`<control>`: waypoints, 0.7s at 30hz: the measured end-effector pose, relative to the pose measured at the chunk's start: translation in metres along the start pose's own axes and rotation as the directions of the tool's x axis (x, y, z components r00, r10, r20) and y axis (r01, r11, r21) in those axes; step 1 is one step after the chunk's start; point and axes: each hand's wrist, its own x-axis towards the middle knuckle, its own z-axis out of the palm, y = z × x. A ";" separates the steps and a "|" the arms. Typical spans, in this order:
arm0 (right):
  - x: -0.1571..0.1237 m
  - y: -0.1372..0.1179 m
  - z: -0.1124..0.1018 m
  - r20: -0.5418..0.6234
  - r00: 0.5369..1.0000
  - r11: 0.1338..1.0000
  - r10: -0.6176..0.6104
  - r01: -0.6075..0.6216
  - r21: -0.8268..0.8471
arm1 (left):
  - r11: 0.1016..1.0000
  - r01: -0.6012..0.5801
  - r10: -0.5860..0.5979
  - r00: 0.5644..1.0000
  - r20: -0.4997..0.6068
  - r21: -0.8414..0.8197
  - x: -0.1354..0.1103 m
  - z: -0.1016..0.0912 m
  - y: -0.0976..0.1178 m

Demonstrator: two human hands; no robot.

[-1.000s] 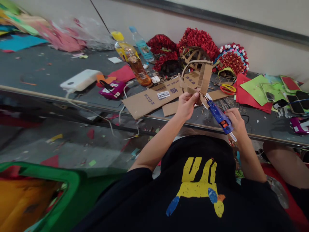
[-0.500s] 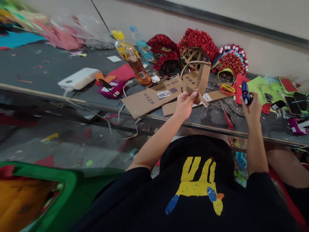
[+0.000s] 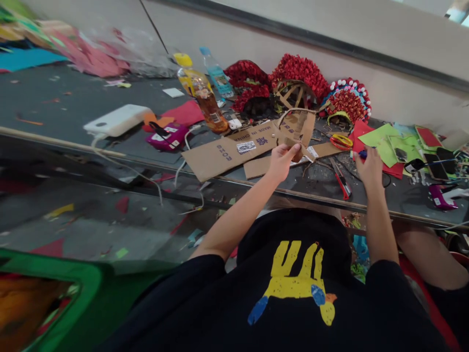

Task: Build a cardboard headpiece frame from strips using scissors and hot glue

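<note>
Bent brown cardboard strips form an open frame [image 3: 308,126], pinched at its lower end between the thumb and fingers of my left hand [image 3: 281,161]. Its loop rises above the table, over flat cardboard pieces [image 3: 229,149] with printed lettering. To the right, my right hand [image 3: 370,168] is closed around a blue glue gun [image 3: 362,154], low over the table by the red paper. Most of the glue gun is hidden behind the fingers. A red utility knife [image 3: 342,181] lies between my two hands, and yellow-and-red scissors [image 3: 341,142] rest just beyond it.
Red decorated headpieces [image 3: 300,68] stand against the wall. A tilted bottle of brown drink [image 3: 208,105] and a clear bottle [image 3: 220,78] are behind the cardboard. A white power bank [image 3: 117,121] with a cable lies left. Green paper [image 3: 384,142] and phones are right.
My right hand has lowered the blue glue gun toward the table and moved slightly left. The cardboard frame in my left hand has tipped lower and away from me.
</note>
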 end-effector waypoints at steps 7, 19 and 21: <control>-0.063 -0.100 0.001 0.075 0.969 0.801 -0.233 0.148 0.580 | 0.998 0.016 -0.019 0.998 0.056 0.057 -0.010 0.001 0.002; -0.060 -0.109 0.008 -0.018 0.982 0.781 -0.188 0.160 0.603 | 0.998 0.040 -0.044 0.996 0.075 0.051 -0.022 0.004 0.009; -0.059 -0.108 0.009 -0.020 0.984 0.780 -0.179 0.154 0.607 | 0.998 0.045 -0.049 0.995 0.082 0.051 -0.023 0.005 0.009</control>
